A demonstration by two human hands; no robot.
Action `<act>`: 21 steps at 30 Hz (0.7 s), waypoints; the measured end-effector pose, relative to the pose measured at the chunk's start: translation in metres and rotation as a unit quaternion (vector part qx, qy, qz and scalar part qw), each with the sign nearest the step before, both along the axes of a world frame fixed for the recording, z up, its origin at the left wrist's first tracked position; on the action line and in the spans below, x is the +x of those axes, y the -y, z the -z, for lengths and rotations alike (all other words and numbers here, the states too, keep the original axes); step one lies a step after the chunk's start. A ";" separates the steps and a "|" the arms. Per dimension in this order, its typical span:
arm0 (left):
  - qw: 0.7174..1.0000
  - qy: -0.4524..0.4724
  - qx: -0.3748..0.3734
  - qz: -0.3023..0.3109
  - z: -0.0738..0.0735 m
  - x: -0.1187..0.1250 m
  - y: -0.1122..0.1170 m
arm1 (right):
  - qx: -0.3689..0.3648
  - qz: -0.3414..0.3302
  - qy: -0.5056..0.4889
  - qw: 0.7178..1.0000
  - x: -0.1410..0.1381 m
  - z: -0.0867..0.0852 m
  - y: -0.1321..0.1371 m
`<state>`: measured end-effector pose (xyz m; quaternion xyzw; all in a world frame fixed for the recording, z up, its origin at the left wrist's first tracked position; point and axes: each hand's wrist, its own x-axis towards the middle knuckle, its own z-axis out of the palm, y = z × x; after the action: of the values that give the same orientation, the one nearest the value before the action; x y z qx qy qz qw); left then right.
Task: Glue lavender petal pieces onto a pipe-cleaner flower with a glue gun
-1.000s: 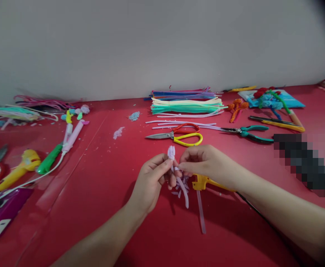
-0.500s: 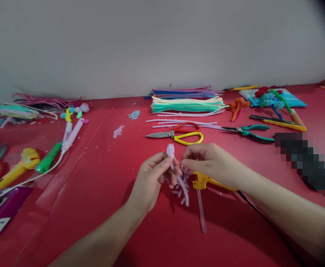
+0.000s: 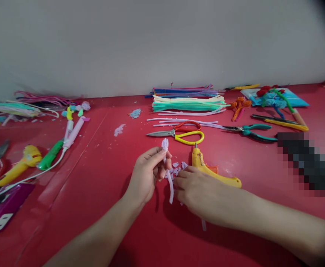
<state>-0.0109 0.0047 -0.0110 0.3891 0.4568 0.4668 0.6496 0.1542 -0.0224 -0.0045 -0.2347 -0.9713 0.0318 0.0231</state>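
Note:
My left hand [image 3: 148,172] is closed on a lilac pipe-cleaner piece [image 3: 166,145]; its fuzzy tip stands above my fingers and its stem hangs down to the red table [image 3: 101,193]. My right hand [image 3: 198,193] lies low on the table just right of the stem. Its fingers are curled beside several small lilac cuttings [image 3: 177,167], and I cannot make out whether they hold any. A yellow glue gun [image 3: 207,168] lies just behind my right hand, nozzle pointing away.
Red-and-yellow scissors [image 3: 180,135], teal pliers [image 3: 250,130] and a stack of coloured pipe cleaners [image 3: 187,104] lie further back. Pipe-cleaner flowers [image 3: 271,97] are at the back right. At left are another yellow glue gun [image 3: 17,167], a green tool [image 3: 49,157] and a purple power strip [image 3: 1,211].
My right hand has let go of the lilac piece and dropped to the table nearer me, uncovering the glue gun. My left hand shifted slightly left with the piece.

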 end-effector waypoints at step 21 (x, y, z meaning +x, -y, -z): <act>0.988 -0.100 0.029 0.109 -0.007 0.010 0.013 | -0.188 0.190 -0.214 0.940 0.033 -0.042 -0.030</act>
<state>-0.0008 -0.0086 -0.0041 0.5003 0.4607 0.3647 0.6360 0.1870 0.0072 0.0378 -0.4024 -0.8570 0.2587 0.1914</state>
